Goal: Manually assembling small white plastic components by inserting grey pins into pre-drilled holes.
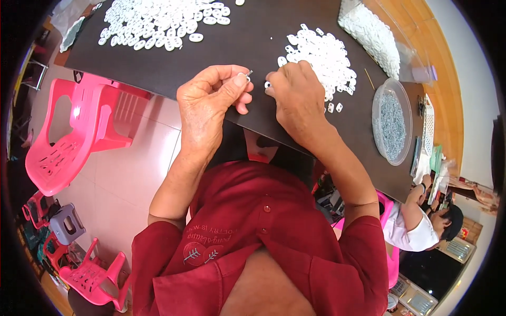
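Over the dark table's front edge, my left hand [211, 97] pinches a small metal screw [251, 72], with a bit of white beside it at the fingertips. My right hand [298, 100] is closed at the fingertips on a small white plastic piece [268, 84], mostly covered by the fingers. Just beyond that hand spreads a pile of white two-holed pieces [329, 58]. A larger heap of white oval two-holed pieces [153, 21] covers the far left of the table. Silver screws [391, 126] fill a round clear tub [377, 117] at the right.
A clear bin [411, 29] of white pieces stands at the far right. A thin yellowish stick [369, 79] lies before it. A pink chair [79, 131] stands left of the table. Another person [416, 224] sits beyond the table's right end.
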A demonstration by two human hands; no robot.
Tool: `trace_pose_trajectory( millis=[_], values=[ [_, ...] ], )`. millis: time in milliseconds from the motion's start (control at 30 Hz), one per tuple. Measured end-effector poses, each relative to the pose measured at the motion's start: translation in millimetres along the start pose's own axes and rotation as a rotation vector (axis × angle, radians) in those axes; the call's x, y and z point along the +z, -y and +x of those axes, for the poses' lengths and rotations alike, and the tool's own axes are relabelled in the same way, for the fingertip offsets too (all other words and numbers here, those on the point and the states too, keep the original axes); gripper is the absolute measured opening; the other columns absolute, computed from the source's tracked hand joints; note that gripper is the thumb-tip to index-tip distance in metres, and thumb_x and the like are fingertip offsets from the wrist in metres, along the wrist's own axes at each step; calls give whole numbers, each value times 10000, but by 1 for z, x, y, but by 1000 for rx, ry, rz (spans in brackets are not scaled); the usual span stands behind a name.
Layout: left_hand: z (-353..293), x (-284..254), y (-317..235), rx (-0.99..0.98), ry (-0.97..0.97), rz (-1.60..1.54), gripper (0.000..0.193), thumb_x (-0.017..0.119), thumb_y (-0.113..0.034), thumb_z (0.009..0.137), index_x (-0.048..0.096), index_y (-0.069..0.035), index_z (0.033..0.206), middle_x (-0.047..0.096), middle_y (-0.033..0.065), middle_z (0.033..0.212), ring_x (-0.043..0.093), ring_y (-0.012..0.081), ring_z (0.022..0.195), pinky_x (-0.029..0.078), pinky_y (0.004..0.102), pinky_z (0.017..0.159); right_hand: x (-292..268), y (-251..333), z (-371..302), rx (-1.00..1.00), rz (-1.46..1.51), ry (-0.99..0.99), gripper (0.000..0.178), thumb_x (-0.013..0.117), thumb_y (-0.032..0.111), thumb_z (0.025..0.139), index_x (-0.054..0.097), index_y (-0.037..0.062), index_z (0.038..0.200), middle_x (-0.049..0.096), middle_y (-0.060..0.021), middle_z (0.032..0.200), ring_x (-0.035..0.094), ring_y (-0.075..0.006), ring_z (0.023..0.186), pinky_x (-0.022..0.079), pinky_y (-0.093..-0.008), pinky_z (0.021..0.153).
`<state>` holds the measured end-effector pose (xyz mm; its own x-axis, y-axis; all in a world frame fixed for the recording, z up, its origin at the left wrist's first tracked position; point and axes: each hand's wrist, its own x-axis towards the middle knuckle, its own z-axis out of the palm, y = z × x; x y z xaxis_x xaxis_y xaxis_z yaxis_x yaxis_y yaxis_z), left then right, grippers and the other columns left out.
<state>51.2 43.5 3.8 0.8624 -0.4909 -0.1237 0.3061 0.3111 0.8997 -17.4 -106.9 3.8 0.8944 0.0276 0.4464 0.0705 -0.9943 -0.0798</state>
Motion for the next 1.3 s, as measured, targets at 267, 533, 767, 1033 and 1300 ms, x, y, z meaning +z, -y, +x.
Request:
trace_pose_trajectory(
  millis=[267, 533, 767, 1033, 1300],
  values=[
    [-2, 6, 3, -5, 61, -42, 154, 600, -47, 864, 620, 67, 967, 633, 105, 760, 586, 107, 608, 481, 210, 523, -17, -1, -2, 420, 642, 39, 97, 653, 46, 770, 624, 22, 859, 596, -5, 751, 541, -103, 686, 426, -253, 588],
    [-8, 19, 9, 11, 82, -55, 194, 591, -24, 863, 603, 78, 1027, 634, 101, 764, 591, 104, 620, 482, 203, 527, -27, -8, 3, 741, 1234, 8, 158, 638, 67, 815, 647, 1, 959, 621, -11, 746, 539, -59, 663, 407, -188, 582],
    [-10, 22, 14, 40, 38, 1, 210, 587, -19, 863, 601, 75, 1051, 631, 84, 754, 583, 83, 614, 473, 187, 522, -21, -6, 4, 760, 1286, -66, 153, 663, 143, 810, 659, 14, 894, 633, -12, 718, 525, -43, 613, 404, -176, 544],
    [-11, 23, 13, 23, 28, 30, 204, 585, -23, 864, 608, 70, 1044, 632, 74, 753, 578, 71, 612, 467, 181, 521, -20, -5, 4, 766, 1242, -24, 156, 658, 105, 816, 655, 5, 937, 634, -20, 752, 532, -58, 652, 408, -188, 581],
    [-11, 21, 13, 23, 23, 36, 202, 584, -24, 863, 609, 65, 1043, 627, 63, 749, 579, 67, 618, 463, 178, 521, -17, 0, 6, 689, 1201, -59, 158, 672, 120, 808, 664, 12, 923, 631, -5, 746, 524, -49, 641, 410, -181, 574]
  ],
)
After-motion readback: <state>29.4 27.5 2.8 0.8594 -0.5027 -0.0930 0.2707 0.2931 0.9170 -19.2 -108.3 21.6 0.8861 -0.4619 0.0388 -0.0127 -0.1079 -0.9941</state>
